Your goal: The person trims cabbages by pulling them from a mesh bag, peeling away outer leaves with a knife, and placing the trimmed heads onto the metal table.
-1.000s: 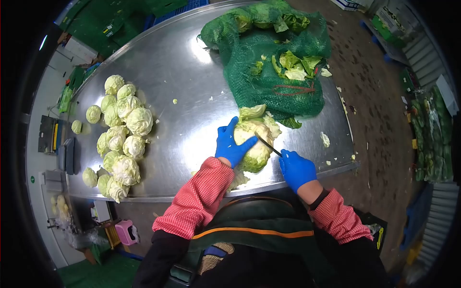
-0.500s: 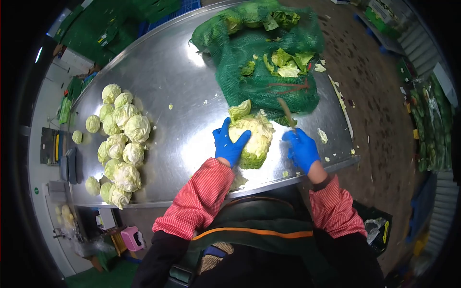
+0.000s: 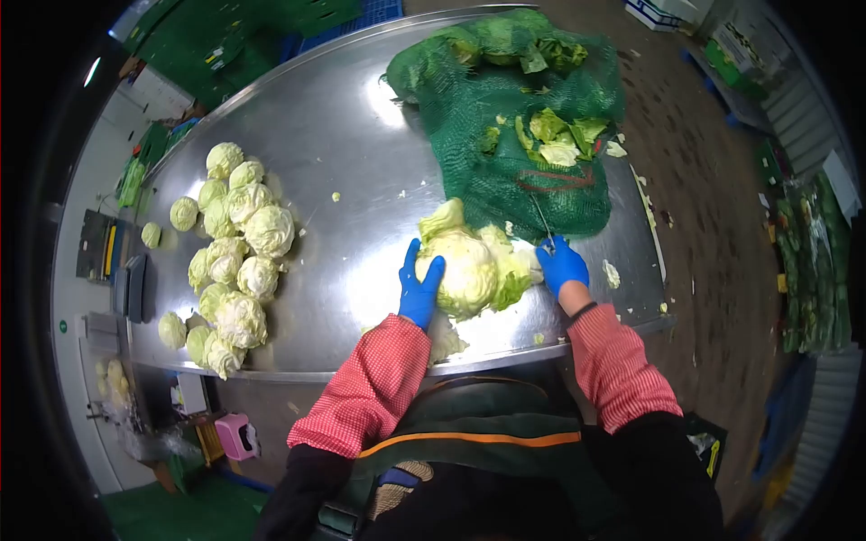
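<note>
Stainless steel, brightly lit and curved by the lens, makes up the broad surface. Across its far right part sprawls a green mesh sack, with loose leaves on top. Well to the left sits a cluster of trimmed cabbages.

Between them, near the front edge, rests a single cabbage head, pale side up, with outer leaves spread at its right. The gloved left hand is against its left side, thumb and fingers parted in a wide V, steadying rather than gripping it. The gloved right hand, just right of those leaves, has its fingers curled around a slim knife, blade pointing away.

This looks like a pause between cuts while outer leaves come away; another cut would call for swinging the blade inward, clear of the left thumb.

Glove and glare hide the knife's handle, the blade's tip blurs into the mesh, and the head's underside is out of sight.
</note>
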`<state>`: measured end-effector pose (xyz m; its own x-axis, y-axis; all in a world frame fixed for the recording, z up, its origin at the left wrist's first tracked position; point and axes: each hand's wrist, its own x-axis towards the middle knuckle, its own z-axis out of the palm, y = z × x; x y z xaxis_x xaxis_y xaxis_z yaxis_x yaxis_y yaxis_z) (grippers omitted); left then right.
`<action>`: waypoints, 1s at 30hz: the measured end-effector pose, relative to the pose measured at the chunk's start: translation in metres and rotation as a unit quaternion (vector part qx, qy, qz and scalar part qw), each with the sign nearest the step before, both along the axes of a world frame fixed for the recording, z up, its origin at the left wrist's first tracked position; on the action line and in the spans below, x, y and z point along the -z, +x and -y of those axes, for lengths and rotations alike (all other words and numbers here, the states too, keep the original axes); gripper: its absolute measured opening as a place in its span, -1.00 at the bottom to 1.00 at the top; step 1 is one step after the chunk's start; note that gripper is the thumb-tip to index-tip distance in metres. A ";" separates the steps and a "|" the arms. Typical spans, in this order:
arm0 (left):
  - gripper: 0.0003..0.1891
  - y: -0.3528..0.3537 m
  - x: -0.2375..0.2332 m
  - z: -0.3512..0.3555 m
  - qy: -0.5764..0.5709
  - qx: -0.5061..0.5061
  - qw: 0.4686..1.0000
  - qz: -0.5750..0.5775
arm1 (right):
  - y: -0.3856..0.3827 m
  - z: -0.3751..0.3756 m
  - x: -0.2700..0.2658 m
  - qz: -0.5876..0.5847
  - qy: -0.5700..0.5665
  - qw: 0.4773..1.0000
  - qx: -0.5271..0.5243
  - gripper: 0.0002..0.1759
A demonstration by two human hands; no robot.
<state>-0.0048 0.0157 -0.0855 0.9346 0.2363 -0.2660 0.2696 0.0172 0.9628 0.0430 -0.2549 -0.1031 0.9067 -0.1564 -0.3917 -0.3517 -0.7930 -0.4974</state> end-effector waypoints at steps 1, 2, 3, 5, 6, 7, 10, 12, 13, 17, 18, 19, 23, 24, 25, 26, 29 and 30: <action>-0.12 -0.006 0.004 -0.002 -0.113 -0.042 0.992 -0.032 | -0.009 -0.010 -0.025 -0.008 0.036 0.999 -0.012 -0.18; -0.07 -0.014 0.003 -0.001 -0.107 -0.049 0.992 -0.046 | -0.018 -0.028 -0.060 -0.015 0.072 0.997 -0.021 -0.11; -0.01 -0.022 0.000 0.002 -0.102 -0.054 0.992 -0.059 | -0.025 -0.044 -0.079 -0.022 0.107 0.994 -0.028 -0.04; 0.09 -0.027 -0.019 0.006 0.041 -0.022 0.998 -0.039 | -0.034 -0.063 -0.083 -0.037 0.143 0.981 -0.124 0.08; 0.14 -0.027 -0.041 0.003 0.178 0.014 0.984 -0.004 | -0.036 -0.066 -0.088 -0.018 0.094 0.986 -0.138 0.01; 0.19 -0.025 -0.061 -0.003 0.312 0.048 0.948 0.033 | -0.035 -0.064 -0.087 -0.009 0.127 0.980 -0.153 -0.03; 0.09 0.007 -0.074 -0.025 0.372 0.265 0.857 0.237 | -0.031 -0.053 -0.077 -0.002 0.212 0.966 -0.151 -0.15; -0.10 0.020 -0.065 -0.021 0.263 0.402 0.853 0.204 | -0.028 -0.048 -0.073 -0.018 0.248 0.964 -0.095 -0.24; -0.10 0.019 -0.064 -0.019 0.268 0.372 0.874 0.160 | -0.027 -0.043 -0.075 0.034 0.188 0.980 -0.056 -0.33; -0.09 0.007 -0.058 0.005 0.321 0.205 0.923 0.052 | -0.066 -0.044 -0.068 0.041 0.091 0.990 -0.101 -0.40; -0.09 0.006 -0.059 0.010 0.329 0.174 0.927 0.035 | -0.073 -0.047 -0.065 0.031 0.082 0.987 -0.133 -0.41; -0.08 0.006 -0.061 0.016 0.337 0.143 0.930 0.020 | -0.076 -0.052 -0.070 0.031 0.101 0.989 -0.104 -0.44; -0.01 0.012 -0.065 0.025 0.452 0.201 0.857 0.147 | -0.059 -0.046 -0.066 0.094 0.014 0.985 -0.147 -0.57; 0.02 0.020 -0.060 0.025 0.422 0.213 0.867 0.159 | -0.059 -0.042 -0.072 0.111 -0.009 0.980 -0.165 -0.61; 0.03 0.026 -0.061 0.026 0.427 0.221 0.866 0.133 | -0.063 -0.040 -0.080 0.127 -0.038 0.978 -0.163 -0.65; 0.04 0.032 -0.063 0.027 0.432 0.229 0.866 0.106 | -0.069 -0.039 -0.090 0.142 -0.068 0.974 -0.162 -0.69; 0.08 0.037 -0.061 0.028 0.454 0.233 0.858 0.060 | -0.089 -0.038 -0.077 0.166 -0.111 0.968 -0.152 -0.76; 0.08 0.036 -0.065 0.031 0.465 0.234 0.852 0.051 | -0.092 -0.039 -0.068 0.170 -0.116 0.968 -0.145 -0.78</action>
